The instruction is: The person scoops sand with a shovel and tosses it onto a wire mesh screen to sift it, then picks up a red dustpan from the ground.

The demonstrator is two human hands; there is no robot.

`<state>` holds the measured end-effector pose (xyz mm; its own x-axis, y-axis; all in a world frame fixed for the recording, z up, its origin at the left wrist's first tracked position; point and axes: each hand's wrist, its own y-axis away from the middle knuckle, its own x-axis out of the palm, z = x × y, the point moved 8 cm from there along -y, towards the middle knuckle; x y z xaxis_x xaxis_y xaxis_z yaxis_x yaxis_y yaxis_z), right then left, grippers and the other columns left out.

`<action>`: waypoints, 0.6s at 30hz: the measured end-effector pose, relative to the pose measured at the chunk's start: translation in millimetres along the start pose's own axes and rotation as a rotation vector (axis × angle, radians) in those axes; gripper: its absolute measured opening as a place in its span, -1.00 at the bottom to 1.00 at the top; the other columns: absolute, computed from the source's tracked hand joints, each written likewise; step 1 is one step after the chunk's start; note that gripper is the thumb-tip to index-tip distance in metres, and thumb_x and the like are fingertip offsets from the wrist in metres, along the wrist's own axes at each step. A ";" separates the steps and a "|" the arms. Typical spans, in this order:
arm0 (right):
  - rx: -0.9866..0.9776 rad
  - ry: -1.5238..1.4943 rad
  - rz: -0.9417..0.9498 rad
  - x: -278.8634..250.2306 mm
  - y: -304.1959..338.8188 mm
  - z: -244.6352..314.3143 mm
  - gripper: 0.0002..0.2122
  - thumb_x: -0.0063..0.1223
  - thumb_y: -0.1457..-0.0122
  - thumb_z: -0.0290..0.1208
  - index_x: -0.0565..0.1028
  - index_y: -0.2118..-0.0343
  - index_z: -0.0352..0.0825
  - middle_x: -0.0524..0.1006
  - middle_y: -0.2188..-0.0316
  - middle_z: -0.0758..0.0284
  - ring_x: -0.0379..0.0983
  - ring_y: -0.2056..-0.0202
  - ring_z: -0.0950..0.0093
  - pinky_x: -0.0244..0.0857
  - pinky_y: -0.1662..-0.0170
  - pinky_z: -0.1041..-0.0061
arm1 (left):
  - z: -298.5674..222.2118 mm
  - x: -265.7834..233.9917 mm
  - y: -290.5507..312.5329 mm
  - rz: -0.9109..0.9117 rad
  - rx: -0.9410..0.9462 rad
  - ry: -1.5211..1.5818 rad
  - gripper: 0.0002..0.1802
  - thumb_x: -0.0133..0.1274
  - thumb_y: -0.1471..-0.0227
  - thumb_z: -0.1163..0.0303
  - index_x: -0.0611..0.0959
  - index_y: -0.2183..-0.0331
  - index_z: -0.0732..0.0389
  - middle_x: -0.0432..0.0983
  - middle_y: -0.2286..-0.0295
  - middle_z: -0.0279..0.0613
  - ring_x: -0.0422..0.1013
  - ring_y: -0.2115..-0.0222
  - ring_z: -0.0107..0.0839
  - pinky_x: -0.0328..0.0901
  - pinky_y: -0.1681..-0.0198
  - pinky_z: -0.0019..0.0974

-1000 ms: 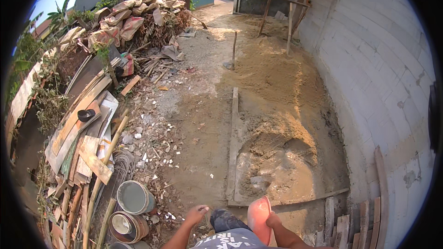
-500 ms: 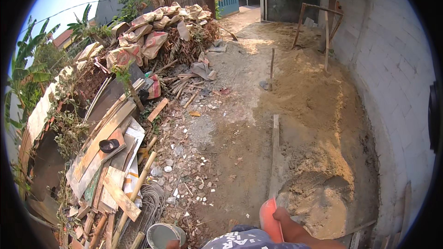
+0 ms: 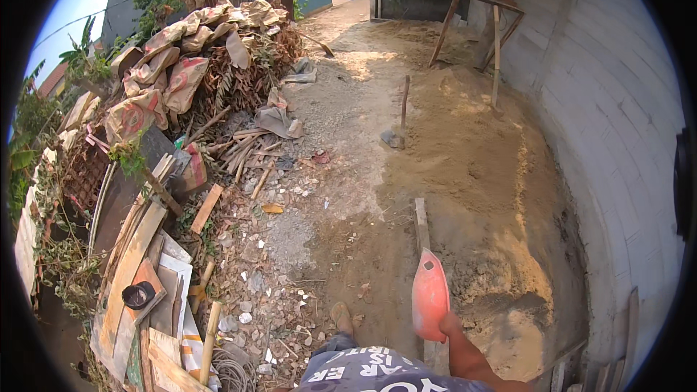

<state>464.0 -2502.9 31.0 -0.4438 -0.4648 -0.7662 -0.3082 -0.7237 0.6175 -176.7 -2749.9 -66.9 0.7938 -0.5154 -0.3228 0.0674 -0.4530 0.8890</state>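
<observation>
My right hand (image 3: 451, 324) is closed on the edge of a red plastic scoop (image 3: 428, 295), boat-shaped with a small hole near its far tip. The scoop stands steeply on edge in front of me, over the near end of a wooden plank (image 3: 421, 221). To its right lies a wet, hollowed patch of sandy mortar (image 3: 508, 330), apart from my hand. My left hand is out of view.
A sand heap (image 3: 472, 131) runs along the grey block wall (image 3: 610, 131), with a wooden frame (image 3: 496, 54) standing in it. A stick (image 3: 404, 101) stands upright ahead. Scrap boards (image 3: 131, 276), rubble (image 3: 250, 283) and piled paper sacks (image 3: 185, 80) line the left.
The scoop has risen and moved away from me with my right hand, showing more of its length. The bucket and the hand at it, lower left, have left the view. The view has shifted right.
</observation>
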 end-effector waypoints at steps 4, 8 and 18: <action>-0.005 0.238 -0.008 -1.9 -31.1 48.6 -0.64 -0.05 -0.02 -0.29 0.52 0.23 -0.50 0.50 0.19 -0.06 0.44 0.07 0.12 0.32 0.01 0.23 | -112.6 -149.6 -127.9 0.108 0.438 -1.107 -0.53 0.11 0.12 0.07 0.58 0.14 0.06 0.56 0.24 -0.12 0.49 0.21 -0.14 0.38 0.19 -0.13; 0.168 0.084 0.078 -54.5 -63.2 126.1 -0.65 -0.02 0.00 -0.28 0.55 0.21 -0.41 0.52 0.15 0.04 0.45 0.06 0.17 0.32 0.01 0.27 | -343.1 -419.3 -221.0 -0.679 0.302 -0.144 -0.65 0.01 0.07 0.15 0.70 0.40 0.21 0.59 0.43 0.03 0.54 0.37 -0.16 0.38 0.31 -0.16; 0.037 0.234 0.342 -112.4 -280.4 282.6 -0.73 -0.03 -0.03 -0.32 0.59 0.27 -0.32 0.55 0.21 0.12 0.49 0.13 0.21 0.36 0.09 0.29 | -824.6 -489.9 -201.0 -0.185 0.854 0.341 -0.65 0.04 -0.11 0.22 0.58 0.16 0.27 0.57 0.39 -0.23 0.48 0.40 -0.52 0.38 0.33 -0.42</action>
<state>362.5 -2103.5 -5.7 -0.3239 -0.7818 -0.5327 -0.2078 -0.4905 0.8463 -80.7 -1806.6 180.4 0.9583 -0.2018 -0.2024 -0.1487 -0.9567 0.2501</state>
